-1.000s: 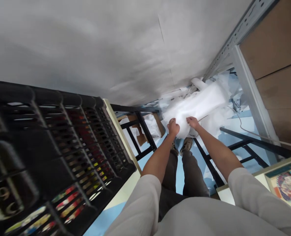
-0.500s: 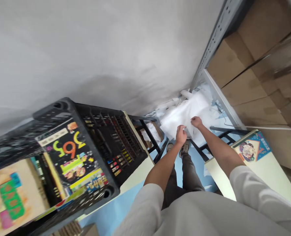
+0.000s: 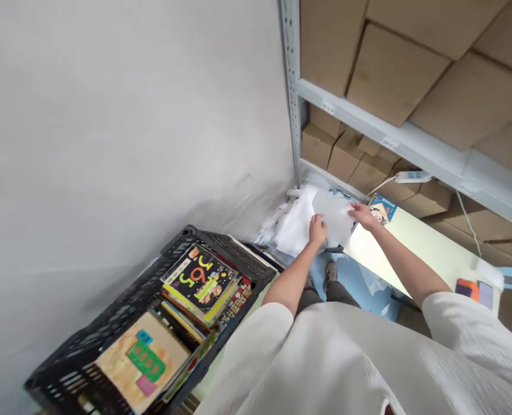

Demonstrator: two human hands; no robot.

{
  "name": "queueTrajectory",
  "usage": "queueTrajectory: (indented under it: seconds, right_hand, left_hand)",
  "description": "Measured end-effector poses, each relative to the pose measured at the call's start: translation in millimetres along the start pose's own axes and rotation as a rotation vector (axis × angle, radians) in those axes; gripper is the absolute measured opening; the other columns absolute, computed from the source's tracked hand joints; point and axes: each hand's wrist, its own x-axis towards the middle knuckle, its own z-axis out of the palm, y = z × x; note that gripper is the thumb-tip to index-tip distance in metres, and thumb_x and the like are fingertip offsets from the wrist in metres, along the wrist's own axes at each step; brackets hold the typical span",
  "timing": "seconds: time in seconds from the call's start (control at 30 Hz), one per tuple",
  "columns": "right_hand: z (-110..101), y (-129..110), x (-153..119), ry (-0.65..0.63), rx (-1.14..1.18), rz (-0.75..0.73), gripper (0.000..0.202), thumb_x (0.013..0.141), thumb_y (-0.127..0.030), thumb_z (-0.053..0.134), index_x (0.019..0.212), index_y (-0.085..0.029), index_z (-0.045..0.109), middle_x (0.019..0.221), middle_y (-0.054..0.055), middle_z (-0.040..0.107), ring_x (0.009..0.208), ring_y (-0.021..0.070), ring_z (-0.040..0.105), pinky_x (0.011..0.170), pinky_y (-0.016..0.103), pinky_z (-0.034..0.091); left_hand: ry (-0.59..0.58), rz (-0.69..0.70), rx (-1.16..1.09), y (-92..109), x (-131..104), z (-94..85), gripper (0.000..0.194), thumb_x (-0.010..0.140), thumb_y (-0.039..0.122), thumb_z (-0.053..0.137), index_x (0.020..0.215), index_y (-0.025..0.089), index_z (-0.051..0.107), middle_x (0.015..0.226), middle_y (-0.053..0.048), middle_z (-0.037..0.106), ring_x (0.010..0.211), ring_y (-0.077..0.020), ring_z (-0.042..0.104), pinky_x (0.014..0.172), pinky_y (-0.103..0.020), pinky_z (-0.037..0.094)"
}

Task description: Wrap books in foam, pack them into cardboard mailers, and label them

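Note:
A thin white sheet (image 3: 334,208) stretches between my two hands, low in front of my body; whether it is paper, foam or plastic I cannot tell. My left hand (image 3: 318,229) is closed on its near left side. On the right, my right hand (image 3: 363,215) pinches the sheet's other edge, just beside a blue picture book (image 3: 389,208) lying on the pale tabletop (image 3: 405,245). More crumpled white sheeting (image 3: 292,227) lies beneath and to the left, near the wall. My fingertips are partly hidden.
A black plastic crate (image 3: 109,323) filled with picture books (image 3: 204,279) stands to the left. Grey metal shelving (image 3: 346,106) with cardboard boxes (image 3: 400,72) rises on the right. A white power strip (image 3: 413,176) hangs there by its cord. An orange-and-dark object (image 3: 467,288) lies on the tabletop.
My view has turned to the right, showing more shelving and tabletop. My hands have moved apart, and a white sheet is now spread between them.

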Motion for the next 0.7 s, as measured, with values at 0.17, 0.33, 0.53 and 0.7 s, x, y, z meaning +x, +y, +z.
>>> queueTrajectory:
  seconds: [0.17,0.33,0.53,0.7]
  right_hand:
    - [-104,18,-64,0.058,-0.034,-0.018,0.038,0.073,-0.031,0.09,0.106,-0.018,0.075,0.087,0.004,0.076,0.072,0.019,0.073,0.072,0.033,0.063]
    - [-171,70,-103,0.14,-0.163,-0.004,0.039,0.075,-0.023,0.086,0.112,-0.016,0.078,0.089,0.004,0.077,0.07,0.0171,0.071,0.075,0.033,0.063]
    - [-220,141,-126,0.169,-0.428,0.025,0.034,0.082,-0.012,0.069,0.113,-0.016,0.082,0.103,0.007,0.083,0.097,0.0221,0.076,0.096,0.033,0.06]
    - [-248,196,-135,0.157,-0.505,0.115,0.035,0.09,-0.013,0.063,0.119,-0.016,0.082,0.123,0.01,0.083,0.111,0.0238,0.076,0.103,0.033,0.058]
  left_hand:
    - [-0.079,0.116,0.101,53,-14,10.3,0.045,0.097,0.004,0.055,0.135,0.024,0.069,0.149,-0.012,0.065,0.143,-0.0243,0.063,0.128,-0.038,0.046]
    - [-0.229,0.212,0.239,83,-34,46.4,0.046,0.097,0.005,0.057,0.136,0.024,0.07,0.15,-0.012,0.065,0.142,-0.0258,0.062,0.127,-0.039,0.046]
    - [-0.433,0.249,0.424,95,-73,108.0,0.047,0.097,0.007,0.059,0.139,0.025,0.069,0.151,-0.011,0.064,0.145,-0.0268,0.059,0.126,-0.039,0.046]
    - [-0.51,0.254,0.507,93,-94,159.4,0.048,0.096,0.008,0.06,0.139,0.025,0.069,0.152,-0.012,0.063,0.144,-0.0289,0.058,0.124,-0.04,0.047]
